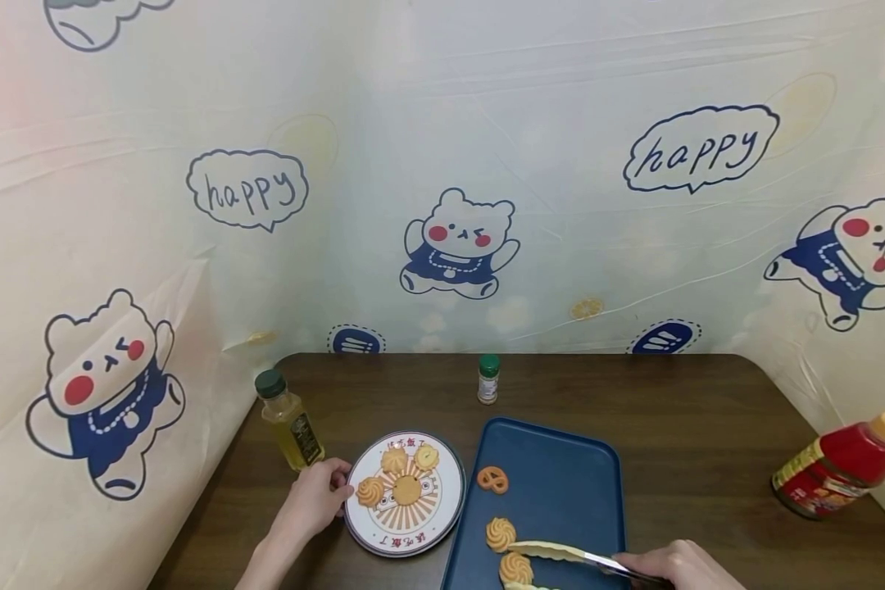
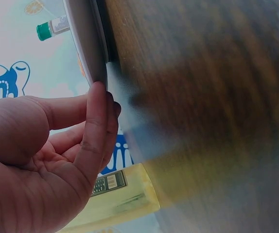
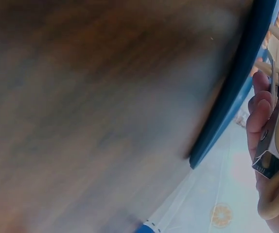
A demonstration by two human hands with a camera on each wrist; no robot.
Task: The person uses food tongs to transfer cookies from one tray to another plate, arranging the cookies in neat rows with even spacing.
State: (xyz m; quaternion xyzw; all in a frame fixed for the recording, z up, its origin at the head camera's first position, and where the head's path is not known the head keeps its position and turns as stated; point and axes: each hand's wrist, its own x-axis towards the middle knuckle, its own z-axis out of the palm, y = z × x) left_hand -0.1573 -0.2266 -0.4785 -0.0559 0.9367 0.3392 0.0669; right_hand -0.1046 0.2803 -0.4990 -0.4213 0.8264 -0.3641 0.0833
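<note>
My left hand (image 1: pixel 315 496) pinches the left rim of a white plate (image 1: pixel 453 492), the thumb near its edge and the fingers beneath. Several cookies lie on this plate, among them a round flat one (image 1: pixel 406 490) and a swirled one (image 1: pixel 371 492). My right hand (image 1: pixel 682 565) grips metal tongs (image 1: pixel 553 551) with cream-coloured tips. These tips are spread on either side of the nearer swirl cookie (image 1: pixel 516 567) on a blue tray (image 1: pixel 575 492). Another swirl cookie (image 1: pixel 501 533) sits just beyond it, and a small pretzel (image 1: pixel 492 479) lies farther up the tray.
An oil bottle (image 1: pixel 292 422) with a green cap stands just beyond my left hand. Behind the tray is a small green-capped spice jar (image 1: pixel 489 379). A red squeeze bottle (image 1: pixel 833 467) stands at the table's right. Printed cloth (image 1: pixel 383 164) encloses the wooden table (image 1: pixel 678 426).
</note>
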